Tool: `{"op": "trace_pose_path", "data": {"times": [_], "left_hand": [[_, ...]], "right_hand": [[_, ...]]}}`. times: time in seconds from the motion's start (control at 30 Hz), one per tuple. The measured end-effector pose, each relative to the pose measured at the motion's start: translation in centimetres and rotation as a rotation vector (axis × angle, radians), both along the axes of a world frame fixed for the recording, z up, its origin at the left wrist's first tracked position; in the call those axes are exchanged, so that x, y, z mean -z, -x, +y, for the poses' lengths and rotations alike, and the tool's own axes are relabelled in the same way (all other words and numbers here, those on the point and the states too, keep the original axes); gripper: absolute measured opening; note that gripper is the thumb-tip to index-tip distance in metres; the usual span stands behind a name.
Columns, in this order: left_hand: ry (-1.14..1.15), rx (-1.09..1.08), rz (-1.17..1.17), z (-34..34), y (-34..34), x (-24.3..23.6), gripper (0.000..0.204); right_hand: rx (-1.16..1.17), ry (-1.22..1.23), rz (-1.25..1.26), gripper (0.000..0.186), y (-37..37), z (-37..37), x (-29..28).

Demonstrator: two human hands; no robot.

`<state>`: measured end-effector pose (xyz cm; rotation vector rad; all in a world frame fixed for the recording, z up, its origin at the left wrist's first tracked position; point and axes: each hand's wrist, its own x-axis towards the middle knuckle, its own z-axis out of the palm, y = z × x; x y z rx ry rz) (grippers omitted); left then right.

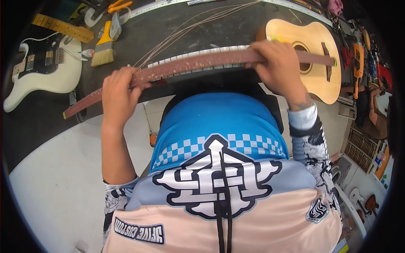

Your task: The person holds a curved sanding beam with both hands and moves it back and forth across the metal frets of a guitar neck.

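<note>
A long reddish-brown bar (194,66) with yellow ends, perhaps a sanding beam, lies slanted across the bench in front of me. My left hand (120,93) is closed around its left part. Farther along, my right hand (278,63) grips it from above near the acoustic guitar's body. Under the bar runs the guitar's neck (219,49), showing white strips, which look like tape, along its fretboard. The pale wooden acoustic guitar body (314,36) sits at the right, its soundhole partly covered by the bar. Most of the fretboard beneath the bar is hidden.
A white electric guitar body (69,78) rests at the left, near a wooden neck (63,28) and a paintbrush (103,48). Thin wires (185,31) spread behind the bar. A long ruler (160,5) borders the back. Orange clamp (358,67) and another person (371,114) are at right.
</note>
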<state>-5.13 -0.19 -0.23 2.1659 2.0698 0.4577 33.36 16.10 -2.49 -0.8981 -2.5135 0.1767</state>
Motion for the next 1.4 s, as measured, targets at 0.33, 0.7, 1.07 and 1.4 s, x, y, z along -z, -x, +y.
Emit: {"op": "trace_pose_path", "data": {"times": [0.33,0.7,1.07,1.4], "left_hand": [[0.028,0.003,0.001,0.6,-0.3,-0.3,0.035],[0.025,0.004,-0.017,2.3,0.5,-0.2,0.035],[0.008,0.004,0.038,-0.2,-1.3,-0.3,0.037],[0.118,-0.053,0.118,-0.6,-1.7,-0.6,0.049]], "right_hand": [[0.01,0.001,0.005,0.035,-0.7,-0.1,-0.1],[-0.006,0.033,0.014,0.035,0.4,2.6,0.1],[0.012,0.065,-0.012,0.04,-1.3,-0.6,-0.6],[0.103,0.127,-0.024,0.055,-5.2,0.0,-1.8]]}}
